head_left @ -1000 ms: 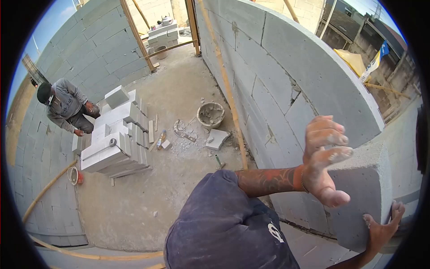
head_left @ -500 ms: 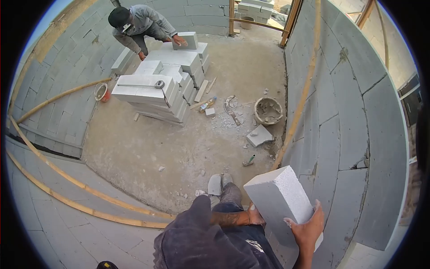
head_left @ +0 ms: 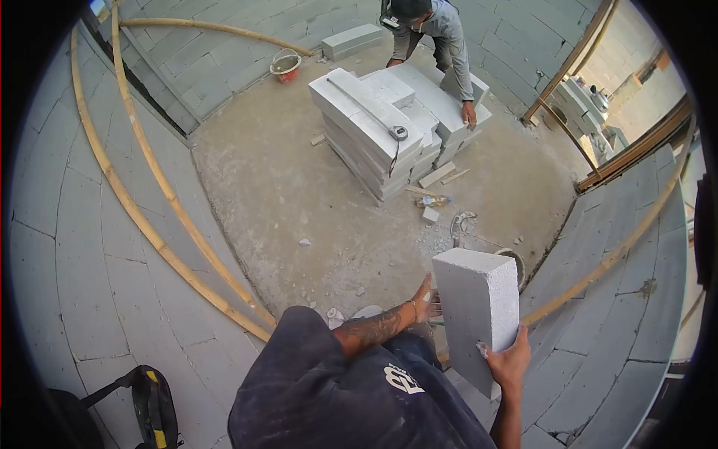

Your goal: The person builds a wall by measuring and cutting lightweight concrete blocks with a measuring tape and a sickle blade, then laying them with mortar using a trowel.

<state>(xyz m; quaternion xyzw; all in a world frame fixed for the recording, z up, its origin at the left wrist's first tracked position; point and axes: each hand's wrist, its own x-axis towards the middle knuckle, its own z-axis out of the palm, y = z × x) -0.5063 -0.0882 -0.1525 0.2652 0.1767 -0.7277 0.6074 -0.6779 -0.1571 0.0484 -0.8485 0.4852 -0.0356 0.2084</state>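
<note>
A pale grey lightweight concrete block (head_left: 467, 310) stands steeply tilted in front of me, its rough narrow side turned to the right. My right hand (head_left: 510, 361) grips its lower right edge, with the thumb on the broad face. Beside the block's left edge is my left hand (head_left: 426, 303), fingers stretched upward and palm toward the block. Part of that hand is hidden behind the block's edge. A mortar bucket (head_left: 517, 262) shows partly behind the block's top right corner.
A co-worker (head_left: 441, 34) bends over a block stack (head_left: 374, 150) bearing a tape measure (head_left: 399, 133). Bamboo poles (head_left: 161, 239) lean along the left wall; another pole (head_left: 613, 258) crosses the right wall. A red bucket (head_left: 285, 69), a plastic bottle (head_left: 434, 201) and rubble lie on the floor.
My view has swung left. The block now stands more upright, and my left hand has moved from low behind it to its left edge. The co-worker's hand has shifted down the stack's side.
</note>
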